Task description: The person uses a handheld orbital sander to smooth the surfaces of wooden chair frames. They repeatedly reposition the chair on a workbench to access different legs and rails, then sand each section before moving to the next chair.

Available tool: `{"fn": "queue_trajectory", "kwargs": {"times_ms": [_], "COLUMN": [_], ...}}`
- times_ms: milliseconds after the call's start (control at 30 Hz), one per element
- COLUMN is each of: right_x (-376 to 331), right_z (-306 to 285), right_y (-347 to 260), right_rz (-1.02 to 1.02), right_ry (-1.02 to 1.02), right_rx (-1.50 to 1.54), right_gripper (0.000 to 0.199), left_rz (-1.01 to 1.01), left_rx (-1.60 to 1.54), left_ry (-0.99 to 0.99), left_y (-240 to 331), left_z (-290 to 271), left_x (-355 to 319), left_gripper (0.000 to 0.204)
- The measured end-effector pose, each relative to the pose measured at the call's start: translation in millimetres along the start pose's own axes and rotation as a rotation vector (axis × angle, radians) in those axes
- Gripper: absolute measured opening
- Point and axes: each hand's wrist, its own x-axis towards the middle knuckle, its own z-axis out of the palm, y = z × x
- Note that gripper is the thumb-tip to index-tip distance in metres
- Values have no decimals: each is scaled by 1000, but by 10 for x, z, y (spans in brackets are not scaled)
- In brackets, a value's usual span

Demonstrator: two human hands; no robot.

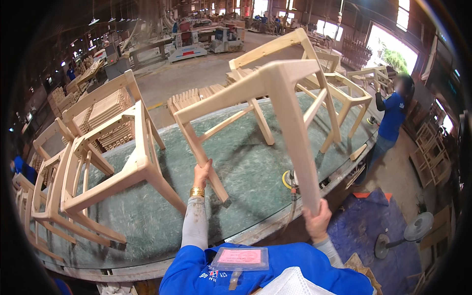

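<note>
A pale, unfinished wooden chair frame (pixel 221 96) is tilted over the green work table (pixel 236 189). My left hand (pixel 201 174) is closed around the lower part of one of its legs, whose foot is close to the tabletop. Lower right, my right hand (pixel 317 220) grips the bottom end of the thick leg nearest me, out past the table's front edge. The frame has no seat panel, so its rails and backrest bar show. Between my hands, a round sander (pixel 287 179) with a yellow pad rests near the table edge, partly hidden behind the near leg.
Another chair frame (pixel 140 169) stands left of my left hand, with several more beyond it. Further frames (pixel 351 101) stand at the right, where a co-worker (pixel 393 110) in blue works. Stacked wooden parts (pixel 110 118) lie behind the table. A fan (pixel 418 226) stands lower right.
</note>
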Motion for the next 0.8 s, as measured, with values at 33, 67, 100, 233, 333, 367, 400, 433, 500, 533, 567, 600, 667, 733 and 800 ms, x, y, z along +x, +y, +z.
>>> {"fn": "queue_trajectory", "kwargs": {"times_ms": [33, 67, 100, 233, 333, 367, 400, 433, 500, 533, 567, 600, 667, 733, 800], "right_x": [177, 342, 476, 986, 1269, 1349, 1419, 1484, 1607, 1667, 1714, 1736, 1772, 1779, 1770], "right_z": [-110, -220, -318, -504, -570, -567, -570, -571, -521, -491, -435, -394, -220, 2, 217], "right_y": [-17, 30, 90, 188, 257, 302, 360, 428, 578, 655, 738, 851, 1053, 1250, 1399], "right_rz": [-34, -43, 19, 31, 107, 101, 98, 94, 111, 139, 166, 203, 264, 360, 420], "right_ry": [24, 28, -11, -32, -134, -146, -155, -164, -212, -237, -274, -270, -290, -351, -406], "right_rx": [14, 14, 57, 318, 396, 422, 437, 453, 499, 530, 561, 600, 707, 830, 910], "right_gripper": [55, 52, 49, 45, 43, 42, 41, 41, 39, 39, 40, 40, 42, 49, 52], "left_rz": [17, 30, 44, 185, 292, 322, 333, 344, 370, 379, 381, 430, 423, 408, 435], "left_rx": [-36, -73, -121, -253, -255, -244, -231, -218, -181, -158, -136, -123, 5, 130, 219], "left_ry": [29, 60, 54, 98, 153, 173, 186, 200, 246, 264, 292, 269, 297, 314, 306], "left_y": [69, 125, 205, 601, 856, 945, 991, 1042, 1176, 1242, 1298, 1483, 1586, 1728, 1839], "left_z": [59, 120, 152, 134, 96, 71, 94, 116, 74, 43, 16, 178, 74, -48, -48], "left_x": [-59, -134, -195, -355, -486, -566, -623, -676, -790, -814, -882, -1040, -1038, -1058, -1050], "left_gripper": [40, 39, 37, 31, 29, 29, 29, 28, 28, 28, 28, 29, 30, 34, 38]}}
